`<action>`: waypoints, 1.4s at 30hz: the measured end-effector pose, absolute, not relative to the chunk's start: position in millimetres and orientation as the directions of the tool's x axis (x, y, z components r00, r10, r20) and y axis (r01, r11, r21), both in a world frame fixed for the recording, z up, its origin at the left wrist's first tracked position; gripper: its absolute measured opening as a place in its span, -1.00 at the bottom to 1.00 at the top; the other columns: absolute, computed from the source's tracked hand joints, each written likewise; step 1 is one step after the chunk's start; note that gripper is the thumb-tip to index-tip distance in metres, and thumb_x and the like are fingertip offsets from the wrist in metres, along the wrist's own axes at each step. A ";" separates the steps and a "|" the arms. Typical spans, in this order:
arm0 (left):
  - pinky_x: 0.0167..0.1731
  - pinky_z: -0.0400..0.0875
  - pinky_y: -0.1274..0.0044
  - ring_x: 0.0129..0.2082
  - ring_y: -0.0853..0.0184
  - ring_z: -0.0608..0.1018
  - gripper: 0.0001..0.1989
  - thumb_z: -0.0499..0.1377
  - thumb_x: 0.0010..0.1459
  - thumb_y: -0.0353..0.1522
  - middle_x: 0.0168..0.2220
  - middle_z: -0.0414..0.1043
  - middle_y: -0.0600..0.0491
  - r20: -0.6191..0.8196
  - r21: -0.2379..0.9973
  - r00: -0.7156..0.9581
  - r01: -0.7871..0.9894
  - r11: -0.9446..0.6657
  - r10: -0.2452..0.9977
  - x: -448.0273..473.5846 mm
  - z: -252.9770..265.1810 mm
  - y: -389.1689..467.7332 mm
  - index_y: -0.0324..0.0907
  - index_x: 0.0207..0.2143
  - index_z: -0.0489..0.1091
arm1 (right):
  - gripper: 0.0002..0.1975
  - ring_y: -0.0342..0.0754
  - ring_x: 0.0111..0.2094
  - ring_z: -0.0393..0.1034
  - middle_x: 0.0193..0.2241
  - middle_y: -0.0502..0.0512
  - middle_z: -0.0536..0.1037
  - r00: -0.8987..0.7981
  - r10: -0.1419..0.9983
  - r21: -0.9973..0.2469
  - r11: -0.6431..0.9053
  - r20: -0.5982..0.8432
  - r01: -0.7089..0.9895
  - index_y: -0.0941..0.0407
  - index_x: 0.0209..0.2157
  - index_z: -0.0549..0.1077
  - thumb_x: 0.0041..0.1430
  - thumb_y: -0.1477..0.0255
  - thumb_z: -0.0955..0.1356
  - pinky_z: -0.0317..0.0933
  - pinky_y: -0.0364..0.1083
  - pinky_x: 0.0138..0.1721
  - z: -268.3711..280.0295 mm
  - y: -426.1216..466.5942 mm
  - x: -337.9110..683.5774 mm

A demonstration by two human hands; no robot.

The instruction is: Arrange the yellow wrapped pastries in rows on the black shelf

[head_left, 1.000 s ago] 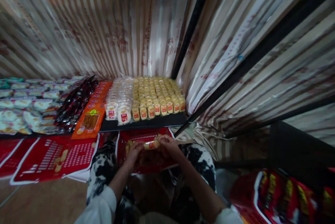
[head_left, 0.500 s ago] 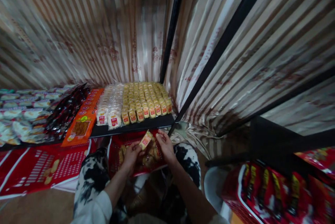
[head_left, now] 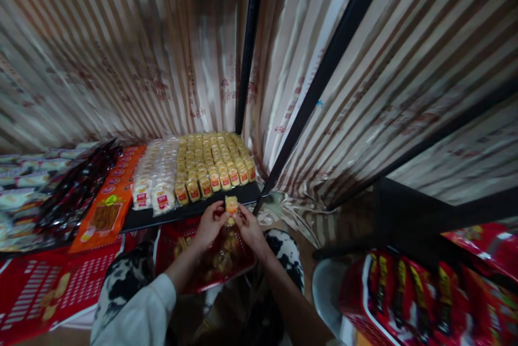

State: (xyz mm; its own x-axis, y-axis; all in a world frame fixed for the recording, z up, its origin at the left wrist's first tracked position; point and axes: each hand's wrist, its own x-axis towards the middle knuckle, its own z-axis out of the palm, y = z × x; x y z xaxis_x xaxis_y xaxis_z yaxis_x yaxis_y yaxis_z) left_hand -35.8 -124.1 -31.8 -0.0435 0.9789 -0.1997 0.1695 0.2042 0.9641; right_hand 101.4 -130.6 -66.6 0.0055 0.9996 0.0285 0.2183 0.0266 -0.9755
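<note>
Between my two hands is a small yellow snack packet [head_left: 231, 206] with a red and orange label, held upright. My left hand [head_left: 211, 223] pinches its left side, and my right hand [head_left: 247, 227] grips its right side. Beneath them a red plastic basket [head_left: 202, 285] rests between my knees, with loose yellow packets [head_left: 222, 257] inside, partly hidden by my arms. Just beyond, rows of similar yellow packets [head_left: 214, 165] stand on a black shelf [head_left: 238, 196], labels facing me along the front row.
White-wrapped packets [head_left: 156, 173], an orange bag [head_left: 99, 205] and dark shiny packets [head_left: 81, 189] lie along the shelf to the left. Another red basket [head_left: 36, 292] is below. At right are red snack bags [head_left: 429, 292] in a basket, a black bar [head_left: 319, 81] and curtains [head_left: 162, 49].
My right hand has come in to the packet, which was in my left hand alone. The packet has turned from tilted to upright. The view has shifted slightly right.
</note>
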 end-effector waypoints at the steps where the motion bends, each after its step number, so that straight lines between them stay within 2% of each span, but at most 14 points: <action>1: -0.41 0.37 0.64 -0.46 0.49 0.45 -0.58 0.19 -0.03 -0.36 -0.20 0.43 -0.01 -0.182 0.965 -0.021 0.190 0.183 0.983 -33.4 -29.5 -117.4 -0.24 -0.06 0.33 | -0.57 -0.03 -0.16 0.41 -0.10 0.14 0.48 0.006 0.998 -0.962 0.052 0.055 0.268 0.10 0.02 0.34 0.09 0.35 0.25 0.28 -0.03 -0.08 -64.9 -125.7 103.9; 6: -0.51 0.32 0.67 -0.54 0.51 0.40 -0.70 0.13 0.01 -0.34 -0.33 0.43 0.06 -0.117 0.969 0.031 0.221 0.107 0.993 -16.8 -22.9 -93.2 -0.24 -0.17 0.35 | -0.60 -0.03 -0.14 0.37 -0.17 0.13 0.49 -0.034 0.988 -0.874 0.147 0.148 0.462 0.09 0.02 0.35 0.12 0.39 0.23 0.24 -0.03 -0.05 -51.3 -106.9 110.9; 9: -0.50 0.32 0.66 -0.54 0.49 0.40 -0.77 0.12 0.03 -0.33 -0.35 0.43 0.07 -0.084 0.948 -0.017 0.307 0.085 0.996 -8.0 -22.4 -80.5 -0.23 -0.23 0.35 | -0.61 0.02 -0.08 0.32 -0.11 0.20 0.45 0.065 0.971 -0.814 0.154 0.228 0.560 0.13 0.01 0.35 0.13 0.39 0.23 0.18 0.04 0.01 -45.0 -101.7 110.5; 11: -0.46 0.32 0.64 -0.52 0.49 0.41 -0.72 0.12 0.04 -0.33 -0.31 0.43 0.05 -0.068 0.926 -0.087 0.366 0.095 0.994 -3.1 -22.3 -71.8 -0.24 -0.17 0.32 | -0.62 0.06 -0.04 0.26 -0.08 0.23 0.42 0.152 0.931 -0.769 0.174 0.332 0.615 0.15 0.00 0.35 0.13 0.40 0.24 0.14 0.08 0.04 -44.1 -100.9 108.4; 15: -0.35 0.33 0.60 -0.42 0.44 0.45 -0.64 0.11 0.08 -0.30 -0.26 0.43 0.02 -0.021 0.867 -0.194 0.485 0.115 0.981 5.2 -20.8 -57.1 -0.23 -0.06 0.25 | -0.66 0.01 -0.08 0.28 -0.14 0.25 0.40 0.183 0.886 -0.753 0.235 0.425 0.615 0.16 -0.04 0.36 0.15 0.48 0.17 0.22 0.03 -0.01 -50.4 -100.3 103.1; 17: -0.31 0.32 0.58 -0.37 0.40 0.46 -0.68 0.10 0.09 -0.28 -0.27 0.42 0.01 0.013 0.827 -0.200 0.552 0.102 0.980 9.0 -20.4 -52.1 -0.23 -0.11 0.28 | -0.63 0.00 -0.06 0.28 -0.12 0.25 0.39 0.144 0.885 -0.742 0.272 0.443 0.613 0.16 -0.02 0.35 0.15 0.53 0.15 0.22 0.02 0.00 -56.5 -97.6 101.6; 20: -0.33 0.32 0.56 -0.41 0.40 0.45 -0.79 0.09 0.10 -0.28 -0.35 0.39 0.06 0.081 0.796 -0.186 0.604 0.049 0.979 14.7 -21.9 -47.3 -0.21 -0.23 0.30 | -0.55 0.00 0.01 0.24 -0.06 0.24 0.37 0.110 0.867 -0.711 0.319 0.485 0.626 0.16 0.05 0.29 0.12 0.60 0.13 0.18 0.05 0.06 -66.4 -90.5 102.0; 24: -0.32 0.35 0.52 -0.44 0.40 0.43 -0.81 0.09 0.09 -0.32 -0.31 0.35 0.03 0.174 0.782 -0.174 0.623 -0.028 0.969 21.0 -24.6 -44.3 -0.21 -0.25 0.32 | -0.53 -0.01 0.02 0.25 -0.05 0.26 0.37 0.125 0.860 -0.704 0.313 0.496 0.638 0.19 0.07 0.29 0.11 0.62 0.13 0.20 0.04 0.07 -75.1 -82.0 105.4; 28: -0.31 0.37 0.49 -0.42 0.39 0.45 -0.75 0.10 0.09 -0.34 -0.24 0.32 -0.03 0.173 0.777 -0.187 0.630 -0.017 0.967 25.3 -25.5 -42.2 -0.25 -0.17 0.33 | -0.52 -0.02 0.00 0.27 -0.08 0.25 0.38 0.142 0.856 -0.709 0.306 0.497 0.635 0.17 0.06 0.31 0.10 0.63 0.13 0.22 0.01 0.05 -77.3 -78.5 107.1; 33: -0.23 0.38 0.46 -0.31 0.32 0.46 -0.68 0.08 0.09 -0.38 -0.27 0.34 -0.02 0.190 0.787 -0.201 0.617 -0.026 0.961 27.6 -29.7 -38.8 -0.27 -0.08 0.28 | -0.50 -0.02 -0.04 0.29 -0.09 0.23 0.38 0.138 0.860 -0.712 0.305 0.491 0.633 0.14 0.08 0.29 0.10 0.63 0.14 0.24 -0.01 0.03 -77.7 -75.6 106.6; 37: -0.27 0.40 0.47 -0.34 0.35 0.47 -0.63 0.05 0.09 -0.38 -0.32 0.34 0.02 0.196 0.819 -0.203 0.572 -0.046 0.959 27.2 -33.2 -39.4 -0.27 -0.03 0.19 | -0.50 -0.03 -0.05 0.30 -0.11 0.22 0.37 0.130 0.868 -0.706 0.292 0.478 0.646 0.12 0.08 0.30 0.10 0.63 0.14 0.25 -0.02 0.01 -78.5 -73.7 107.3; 42: -0.27 0.42 0.47 -0.33 0.34 0.48 -0.71 0.00 0.13 -0.35 -0.33 0.34 0.01 0.268 0.810 -0.150 0.570 -0.138 0.952 25.5 -36.8 -47.3 -0.24 -0.08 0.21 | -0.50 -0.05 -0.08 0.31 -0.11 0.21 0.37 0.141 0.878 -0.716 0.271 0.458 0.643 0.11 0.07 0.30 0.10 0.64 0.13 0.27 -0.04 -0.02 -80.3 -72.5 108.5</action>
State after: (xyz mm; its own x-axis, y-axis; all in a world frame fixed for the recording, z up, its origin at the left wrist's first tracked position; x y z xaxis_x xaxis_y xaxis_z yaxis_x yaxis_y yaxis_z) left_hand 25.5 -47.3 -36.8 -0.1503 0.9517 0.2675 0.5695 -0.1378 0.8103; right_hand 108.5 -72.5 -80.3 0.1405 0.8777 0.4581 0.6432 0.2708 -0.7162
